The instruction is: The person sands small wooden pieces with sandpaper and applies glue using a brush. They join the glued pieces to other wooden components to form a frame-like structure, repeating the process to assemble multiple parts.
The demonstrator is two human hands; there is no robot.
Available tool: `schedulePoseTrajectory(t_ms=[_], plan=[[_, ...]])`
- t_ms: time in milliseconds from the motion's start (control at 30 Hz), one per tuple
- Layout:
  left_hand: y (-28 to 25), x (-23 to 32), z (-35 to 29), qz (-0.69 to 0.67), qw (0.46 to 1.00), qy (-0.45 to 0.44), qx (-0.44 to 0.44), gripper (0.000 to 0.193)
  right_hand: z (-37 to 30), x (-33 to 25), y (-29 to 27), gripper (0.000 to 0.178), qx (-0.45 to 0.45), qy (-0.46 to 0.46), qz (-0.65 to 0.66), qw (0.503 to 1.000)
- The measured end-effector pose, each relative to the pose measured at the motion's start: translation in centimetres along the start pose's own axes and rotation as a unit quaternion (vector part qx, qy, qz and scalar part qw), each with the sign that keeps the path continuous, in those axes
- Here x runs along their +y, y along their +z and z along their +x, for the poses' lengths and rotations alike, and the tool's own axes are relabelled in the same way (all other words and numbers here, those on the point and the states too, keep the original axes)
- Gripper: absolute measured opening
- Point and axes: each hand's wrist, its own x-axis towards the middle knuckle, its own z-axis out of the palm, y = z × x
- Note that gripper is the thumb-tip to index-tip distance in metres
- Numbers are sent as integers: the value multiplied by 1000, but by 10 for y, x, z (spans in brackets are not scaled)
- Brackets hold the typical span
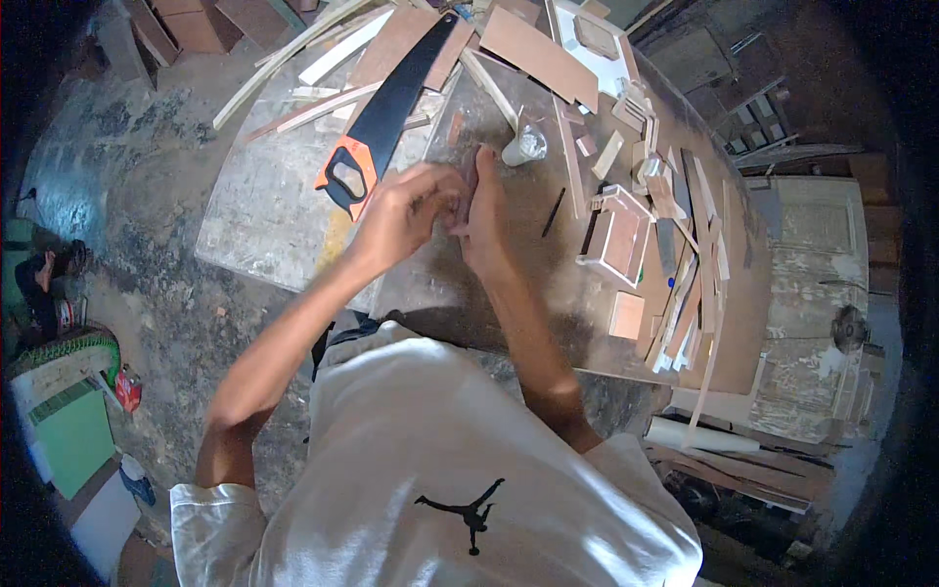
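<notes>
My left hand [409, 210] and my right hand [486, 217] meet above the near middle of the worktable [421, 279]. The left fingers are bent and closed against the inner side of the right hand. Seen edge-on, the right hand points away from me, its fingers pressed together. Whatever lies between the two hands is small and mostly hidden by them. Just beyond the left hand lies a handsaw [396, 108] with a black blade and an orange-and-black handle. A clear plastic cup [526, 145] stands past the right hand, with a dark pencil-like stick [554, 212] to its right.
On the right are a small open wooden box frame [618, 235], a square wooden piece [626, 315] and piled strips [690, 303]. Boards [538, 57] and long sticks cover the table's far side. A panelled door [812, 303] lies beyond the right edge; green panels [73, 440] stand at lower left.
</notes>
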Motion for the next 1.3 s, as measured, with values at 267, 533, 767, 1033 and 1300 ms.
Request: schedulePoseTrajectory(t_ms=[267, 533, 767, 1033, 1300], plan=[[3, -3, -12, -5, 1000, -24, -13, 21, -4, -1, 7, 44, 39, 18, 6, 999], [-4, -8, -10, 18, 999, -30, -31, 23, 16, 10, 3, 50, 39, -7, -32, 999], [-9, -6, -11, -3, 1000, -23, 3, 21, -5, 3, 19, 53, 45, 17, -64, 997], [-10, -6, -9, 3, 999, -13, -36, 20, 10, 6, 5, 49, 35, -3, -62, 997], [-9, -10, -6, 18, 998, -43, -50, 16, 5, 8, -2, 60, 19, 15, -127, 992]])
